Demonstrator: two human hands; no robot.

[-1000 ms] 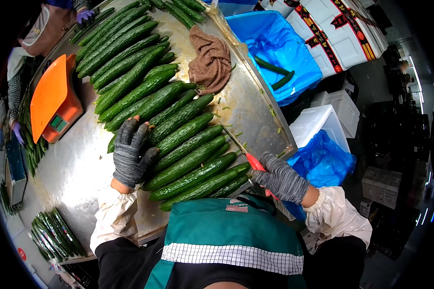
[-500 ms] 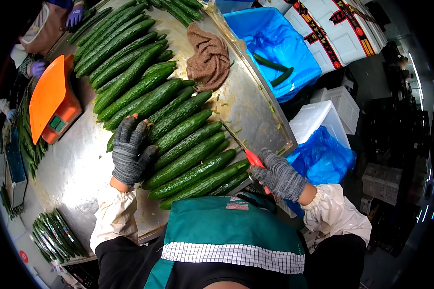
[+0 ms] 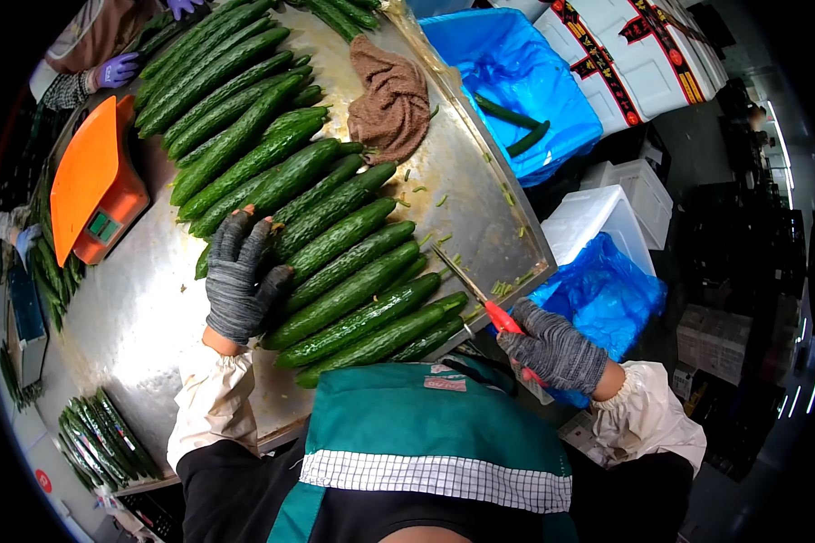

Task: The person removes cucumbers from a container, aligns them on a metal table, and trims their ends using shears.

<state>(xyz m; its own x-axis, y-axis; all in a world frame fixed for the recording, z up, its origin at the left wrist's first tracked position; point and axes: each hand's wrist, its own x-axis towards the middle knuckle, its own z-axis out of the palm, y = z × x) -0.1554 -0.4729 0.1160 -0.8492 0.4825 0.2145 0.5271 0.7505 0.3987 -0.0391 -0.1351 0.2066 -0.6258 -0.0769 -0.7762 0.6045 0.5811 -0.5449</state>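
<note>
Cucumbers (image 3: 340, 262) lie side by side in a long slanted row on the metal table, stem ends toward the right. My left hand (image 3: 243, 276), in a grey fingertip-less glove, rests on their left ends with the fingers stretched out. My right hand (image 3: 557, 348), in the same kind of glove, is closed around the red handles of scissors (image 3: 501, 317). Their blades point up and left, just right of the cucumber tips, and look nearly together. Small green trimmings (image 3: 503, 288) lie scattered near the blades.
A brown cloth (image 3: 391, 109) sits beyond the row. An orange scale (image 3: 100, 195) stands at left, by another person's purple-gloved hand (image 3: 118, 71). A blue-lined bin (image 3: 561, 109) holds a few cucumbers. Packed cucumbers (image 3: 109, 439) lie at lower left.
My right hand and the scissors have moved right and down, away from the cucumber tips. My left hand stays almost in place. The other person's purple-gloved hands have shifted.
</note>
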